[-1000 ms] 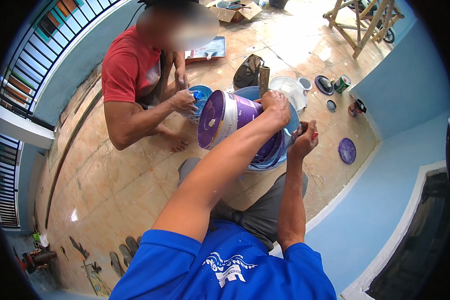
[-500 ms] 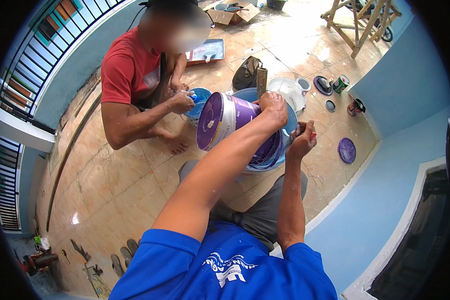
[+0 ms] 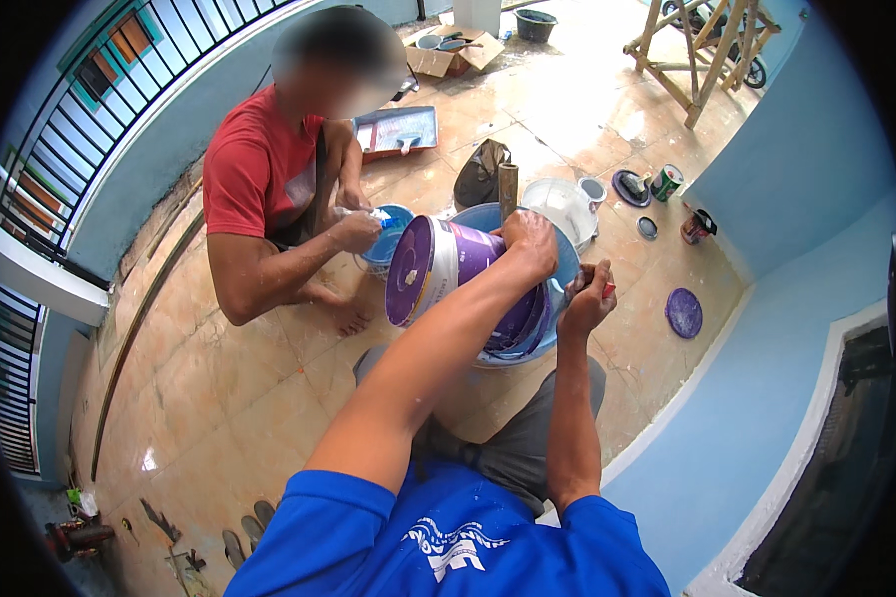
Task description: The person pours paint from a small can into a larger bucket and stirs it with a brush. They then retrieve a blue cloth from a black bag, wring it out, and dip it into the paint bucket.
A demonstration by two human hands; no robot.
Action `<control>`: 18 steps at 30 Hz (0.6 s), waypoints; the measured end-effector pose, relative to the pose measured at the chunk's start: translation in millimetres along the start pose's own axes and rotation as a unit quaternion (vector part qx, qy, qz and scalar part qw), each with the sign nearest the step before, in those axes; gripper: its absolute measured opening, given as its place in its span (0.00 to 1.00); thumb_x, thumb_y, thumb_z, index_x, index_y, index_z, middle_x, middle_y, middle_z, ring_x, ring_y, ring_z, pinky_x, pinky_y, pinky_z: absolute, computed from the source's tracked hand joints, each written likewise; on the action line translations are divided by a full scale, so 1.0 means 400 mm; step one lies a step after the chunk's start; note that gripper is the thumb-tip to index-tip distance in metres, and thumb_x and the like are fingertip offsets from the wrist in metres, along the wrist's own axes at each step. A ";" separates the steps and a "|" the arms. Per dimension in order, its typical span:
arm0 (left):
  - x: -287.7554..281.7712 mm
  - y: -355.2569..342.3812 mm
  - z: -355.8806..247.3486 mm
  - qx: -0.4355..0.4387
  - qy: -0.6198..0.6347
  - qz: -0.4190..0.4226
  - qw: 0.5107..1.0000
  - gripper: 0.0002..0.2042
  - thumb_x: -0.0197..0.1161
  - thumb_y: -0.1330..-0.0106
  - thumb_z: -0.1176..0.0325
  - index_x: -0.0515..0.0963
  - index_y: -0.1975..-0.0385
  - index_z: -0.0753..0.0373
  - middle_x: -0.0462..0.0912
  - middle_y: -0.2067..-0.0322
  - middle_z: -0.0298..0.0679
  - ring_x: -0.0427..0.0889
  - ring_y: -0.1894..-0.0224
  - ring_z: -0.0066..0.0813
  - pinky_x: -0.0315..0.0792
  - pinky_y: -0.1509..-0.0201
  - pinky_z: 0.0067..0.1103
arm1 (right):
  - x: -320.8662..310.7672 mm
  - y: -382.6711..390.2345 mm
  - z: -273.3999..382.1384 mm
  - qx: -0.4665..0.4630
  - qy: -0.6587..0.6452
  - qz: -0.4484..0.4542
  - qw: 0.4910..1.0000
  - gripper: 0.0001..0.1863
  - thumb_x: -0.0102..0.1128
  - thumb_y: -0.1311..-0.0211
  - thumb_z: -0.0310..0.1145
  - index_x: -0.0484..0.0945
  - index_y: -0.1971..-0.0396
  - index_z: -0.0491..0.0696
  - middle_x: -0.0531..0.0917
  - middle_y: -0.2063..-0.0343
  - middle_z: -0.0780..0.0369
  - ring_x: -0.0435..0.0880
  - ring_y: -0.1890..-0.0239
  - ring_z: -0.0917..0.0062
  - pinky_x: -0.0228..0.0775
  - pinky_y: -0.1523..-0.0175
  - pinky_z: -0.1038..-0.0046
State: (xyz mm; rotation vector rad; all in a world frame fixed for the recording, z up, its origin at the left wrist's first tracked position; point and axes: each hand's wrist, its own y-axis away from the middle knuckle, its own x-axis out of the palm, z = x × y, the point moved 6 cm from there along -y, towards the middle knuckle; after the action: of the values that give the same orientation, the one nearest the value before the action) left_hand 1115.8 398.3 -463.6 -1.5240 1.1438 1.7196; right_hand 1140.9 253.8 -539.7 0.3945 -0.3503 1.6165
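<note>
Nearest me, on my screen, I see the right hand [image 3: 587, 303], its fingers closed around a small red thing [image 3: 609, 291], mostly hidden. Just left of it, the purple bucket [image 3: 476, 255] lies tipped on its side over a big blue tub [image 3: 568, 261], bottom facing left. The left hand [image 3: 531, 242] grips the bucket's top edge, fingers bent over it; I can't see their tips. A brown stick [image 3: 508, 189] stands right behind that hand. A round purple lid [image 3: 684, 312] lies on the floor to the right. Past the bucket, another person [image 3: 244, 199] in red squats by a blue pail [image 3: 396, 216]. Farther off sits a cardboard box [image 3: 468, 58].
</note>
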 end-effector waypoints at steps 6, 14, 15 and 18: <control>-0.009 0.006 0.000 -0.010 -0.013 0.008 1.000 0.17 0.66 0.45 0.62 0.88 0.57 0.61 0.89 0.56 0.45 0.88 0.50 0.34 0.82 0.48 0.26 | 0.009 0.004 0.004 0.004 -0.027 -0.001 1.000 0.20 0.53 0.23 0.44 0.76 0.74 0.46 0.64 0.86 0.72 0.60 0.86 0.88 0.49 0.80 0.81; -0.001 0.003 0.004 -0.006 -0.023 0.012 1.000 0.16 0.65 0.44 0.61 0.88 0.58 0.60 0.89 0.56 0.43 0.87 0.49 0.33 0.80 0.48 0.24 | 0.007 0.013 0.017 0.014 -0.036 -0.001 0.999 0.19 0.53 0.23 0.43 0.77 0.74 0.47 0.65 0.85 0.73 0.60 0.85 0.89 0.51 0.80 0.83; -0.002 0.005 0.004 -0.007 -0.023 0.009 1.000 0.16 0.65 0.44 0.61 0.88 0.59 0.60 0.89 0.56 0.43 0.87 0.49 0.33 0.80 0.48 0.24 | 0.007 0.013 0.015 0.023 -0.045 0.001 0.999 0.19 0.54 0.23 0.43 0.77 0.74 0.47 0.66 0.85 0.73 0.60 0.84 0.89 0.51 0.80 0.83; -0.014 0.014 0.004 -0.012 -0.017 0.008 1.000 0.16 0.65 0.44 0.61 0.88 0.60 0.60 0.89 0.56 0.44 0.87 0.49 0.34 0.81 0.49 0.24 | 0.012 0.014 0.023 0.013 -0.068 0.008 0.998 0.18 0.55 0.24 0.42 0.77 0.74 0.47 0.66 0.84 0.73 0.61 0.84 0.89 0.52 0.79 0.83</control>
State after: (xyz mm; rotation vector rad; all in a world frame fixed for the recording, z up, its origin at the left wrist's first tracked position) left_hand 1111.3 397.5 -456.7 -1.4994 1.1244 1.7692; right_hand 1135.4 253.4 -529.2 0.5242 -0.4381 1.6152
